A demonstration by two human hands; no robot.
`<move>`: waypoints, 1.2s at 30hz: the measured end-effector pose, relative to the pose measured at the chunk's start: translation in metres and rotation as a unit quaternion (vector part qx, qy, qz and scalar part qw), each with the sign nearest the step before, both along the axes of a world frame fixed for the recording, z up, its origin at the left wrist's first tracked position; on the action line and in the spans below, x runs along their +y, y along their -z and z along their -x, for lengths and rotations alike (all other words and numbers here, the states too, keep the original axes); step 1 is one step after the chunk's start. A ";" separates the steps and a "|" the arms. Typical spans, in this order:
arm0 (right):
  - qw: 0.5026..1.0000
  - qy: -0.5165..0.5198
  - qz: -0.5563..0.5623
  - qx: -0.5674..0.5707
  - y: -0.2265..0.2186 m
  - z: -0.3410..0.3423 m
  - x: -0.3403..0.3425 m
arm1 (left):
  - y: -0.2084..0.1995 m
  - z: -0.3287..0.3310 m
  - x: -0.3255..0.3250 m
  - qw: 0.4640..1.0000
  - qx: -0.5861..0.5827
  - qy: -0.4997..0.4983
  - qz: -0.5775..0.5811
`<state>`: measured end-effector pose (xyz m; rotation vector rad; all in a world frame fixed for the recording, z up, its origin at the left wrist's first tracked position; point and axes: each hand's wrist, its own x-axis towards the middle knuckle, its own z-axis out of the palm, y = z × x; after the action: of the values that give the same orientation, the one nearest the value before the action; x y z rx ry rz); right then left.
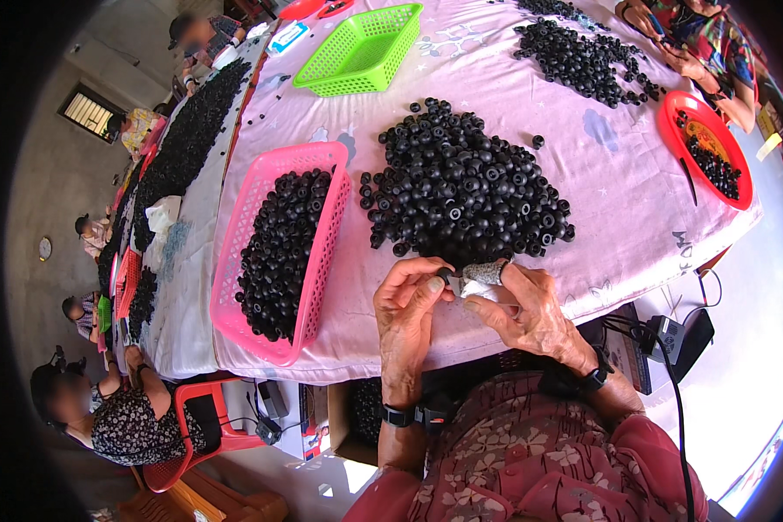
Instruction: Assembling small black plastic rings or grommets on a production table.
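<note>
Pink cloth-covered table (618,230): central heap of round black holed pieces (461,187); pink perforated plastic basket (289,158), near-left corner; green plastic basket (357,63), beyond heap. Near edge: left hand (404,309), fingertips pinching one round black piece (445,274), axis and facing unclear; right hand (531,313), curled alongside, white material (481,290) at fingertips, grip unclear.

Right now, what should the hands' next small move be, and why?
Probably ease the whitish item at the right hand's fingertips against the small round black part: the left hand pinches that part, and the two sit close together, though whether they touch is unclear.
</note>
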<state>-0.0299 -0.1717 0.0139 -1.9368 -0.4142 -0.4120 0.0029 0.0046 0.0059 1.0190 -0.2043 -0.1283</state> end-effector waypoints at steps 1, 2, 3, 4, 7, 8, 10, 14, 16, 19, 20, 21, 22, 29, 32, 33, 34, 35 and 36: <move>1.000 0.001 -0.002 -0.004 0.001 0.000 0.000 | 0.001 -0.001 -0.001 1.000 -0.002 0.004 0.000; 1.000 0.002 -0.003 -0.008 0.002 0.000 -0.001 | 0.002 -0.001 -0.001 1.000 -0.002 0.005 0.001; 1.000 0.002 -0.003 -0.008 0.002 0.000 -0.001 | 0.002 -0.001 -0.001 1.000 -0.002 0.007 0.002; 1.000 0.003 -0.002 -0.008 0.003 0.000 -0.001 | 0.003 -0.001 -0.001 1.000 -0.002 0.010 0.003; 1.000 0.002 -0.001 -0.004 0.001 0.000 -0.001 | 0.000 0.000 -0.001 1.000 0.000 0.006 -0.003; 1.000 0.001 0.000 -0.001 0.000 0.000 0.000 | -0.001 0.000 -0.001 1.000 0.000 0.005 -0.003; 1.000 -0.001 -0.001 -0.002 0.000 0.000 0.000 | -0.001 0.000 -0.001 1.000 -0.003 0.007 -0.009; 1.000 -0.008 0.010 0.012 -0.004 0.001 -0.001 | 0.004 -0.002 0.004 1.000 -0.013 0.023 -0.009; 1.000 -0.008 0.009 0.000 -0.002 0.000 -0.002 | 0.004 -0.003 0.003 0.999 -0.019 0.031 -0.017; 1.000 -0.011 0.004 -0.015 0.001 0.000 -0.002 | 0.003 -0.003 0.003 0.999 -0.017 0.033 -0.014; 1.000 -0.013 0.000 -0.018 0.001 0.000 -0.002 | 0.003 -0.002 0.003 0.999 -0.017 0.032 -0.014; 1.000 -0.013 0.000 -0.017 0.001 0.000 -0.002 | 0.003 -0.002 0.003 0.999 -0.012 0.029 -0.015; 1.000 -0.013 0.002 -0.021 0.001 -0.001 -0.001 | 0.003 -0.002 0.003 0.999 -0.008 0.027 -0.017; 0.999 -0.002 0.008 -0.042 0.006 -0.001 0.002 | 0.006 -0.003 0.005 0.999 -0.021 0.024 -0.005; 0.998 0.051 -0.046 0.004 0.001 0.001 0.003 | 0.004 -0.003 0.004 0.999 -0.011 0.033 0.004; 0.986 0.056 -0.153 0.039 -0.001 -0.002 0.004 | 0.005 0.001 0.006 0.997 -0.003 0.073 0.030; 0.983 0.048 -0.155 0.081 -0.001 -0.001 -0.002 | 0.005 0.003 0.007 0.992 0.006 0.113 0.056; 0.993 0.050 -0.103 0.033 -0.001 0.000 -0.001 | 0.007 0.003 0.010 0.994 0.009 0.100 0.047; 0.997 0.051 -0.050 -0.016 0.000 -0.001 0.000 | 0.005 0.002 0.009 0.994 0.009 0.100 0.047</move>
<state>-0.0293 -0.1715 0.0142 -1.8616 -0.3104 -0.5223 0.0014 0.0138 0.0004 0.9018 -0.2938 -0.3059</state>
